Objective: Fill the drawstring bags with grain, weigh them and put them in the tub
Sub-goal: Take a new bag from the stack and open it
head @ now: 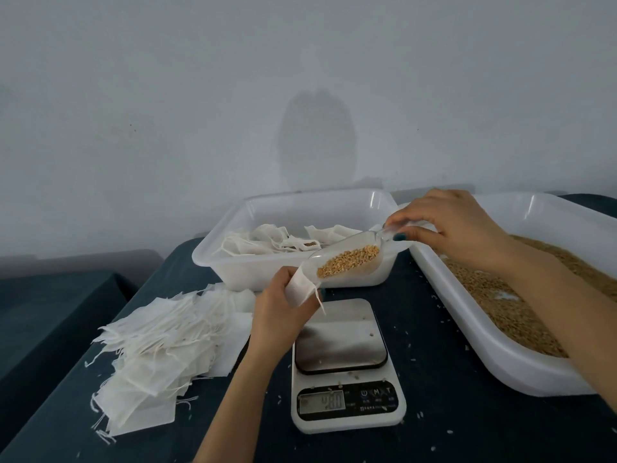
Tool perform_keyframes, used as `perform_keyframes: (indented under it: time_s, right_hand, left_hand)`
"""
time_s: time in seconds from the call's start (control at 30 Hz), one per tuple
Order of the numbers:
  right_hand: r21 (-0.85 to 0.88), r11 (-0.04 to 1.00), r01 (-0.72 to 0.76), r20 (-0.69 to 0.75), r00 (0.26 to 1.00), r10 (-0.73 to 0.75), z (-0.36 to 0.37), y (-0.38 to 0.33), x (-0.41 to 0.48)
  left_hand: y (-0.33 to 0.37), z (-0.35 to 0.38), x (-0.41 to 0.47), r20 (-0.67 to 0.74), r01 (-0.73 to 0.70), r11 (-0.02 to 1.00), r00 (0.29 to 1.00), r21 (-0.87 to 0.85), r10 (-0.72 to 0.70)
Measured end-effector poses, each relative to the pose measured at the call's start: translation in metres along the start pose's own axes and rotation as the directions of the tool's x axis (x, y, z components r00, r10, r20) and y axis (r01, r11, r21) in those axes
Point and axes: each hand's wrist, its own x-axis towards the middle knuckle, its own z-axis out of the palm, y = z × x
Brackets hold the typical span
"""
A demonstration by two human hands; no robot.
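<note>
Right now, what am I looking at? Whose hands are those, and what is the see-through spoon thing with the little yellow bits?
This is one picture, from a camera on a person's head, looking down at their own two hands; no machine here. The left hand holds a small white cloth drawstring bag by the white kitchen scale. The right hand has a clear plastic scoop in its grip, tipped toward the bag and carrying golden grain. On the dark blue tablecloth also lie a pile of empty white bags, a white plastic tub with a few bags inside, and a big white tray holding more grain.
</note>
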Motion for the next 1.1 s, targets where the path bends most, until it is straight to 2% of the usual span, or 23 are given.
perform_keyframes:
  time_s: [0.2,0.57,0.73,1.1]
  right_hand:
    - [-0.052,0.998,0.029,0.013,1.0,-0.028,-0.001,-0.006,0.001]
    - [-0.095,0.994,0.062,-0.012,0.998,-0.063,-0.006,-0.01,0.0]
    - [-0.207,0.968,0.139,-0.037,0.988,-0.15,-0.012,-0.013,0.002]
    - [-0.28,0.938,0.202,0.037,0.979,-0.2,-0.028,-0.025,0.016]
  left_hand:
    - [0.002,0.004,-0.003,0.057,-0.043,0.992,0.998,0.118,0.036]
    - [0.005,0.005,-0.005,0.042,-0.082,0.98,0.996,0.184,0.075]
    - [0.006,0.007,-0.005,0.062,-0.072,0.98,0.996,0.186,0.062]
    - [0.008,0.008,-0.007,0.093,-0.048,0.994,0.995,0.097,0.039]
